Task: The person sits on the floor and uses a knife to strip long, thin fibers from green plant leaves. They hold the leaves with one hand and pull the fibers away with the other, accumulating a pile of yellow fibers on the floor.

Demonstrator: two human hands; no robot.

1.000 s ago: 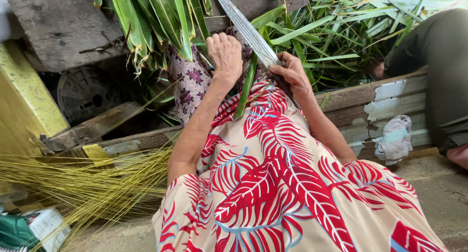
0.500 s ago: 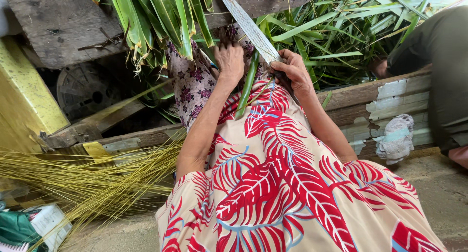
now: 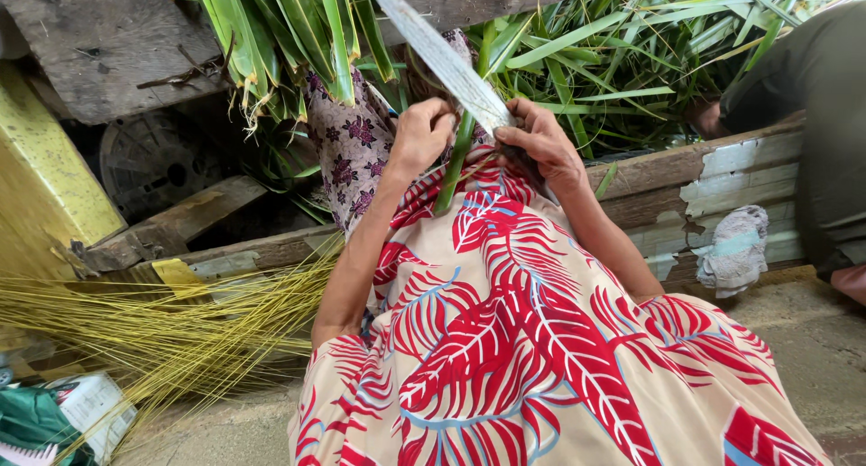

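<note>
Right hand [image 3: 541, 141]: gripping the knife [image 3: 442, 55] handle, fingers clamped, blade pointing far-left.
Left hand [image 3: 419, 134]: pinching the leaf [image 3: 454, 168], which is running near-to-far between both hands, just under the blade.

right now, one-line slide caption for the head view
Left hand grips a green leaf strip while the right hand holds a long knife against it, above a red leaf-print cloth.

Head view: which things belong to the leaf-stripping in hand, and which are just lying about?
In use: long knife in the right hand; green leaf strip by the left hand; leaf pile; yellow rib bundle.

Lying about: crumpled cloth; wooden planks; yellow board.
</note>
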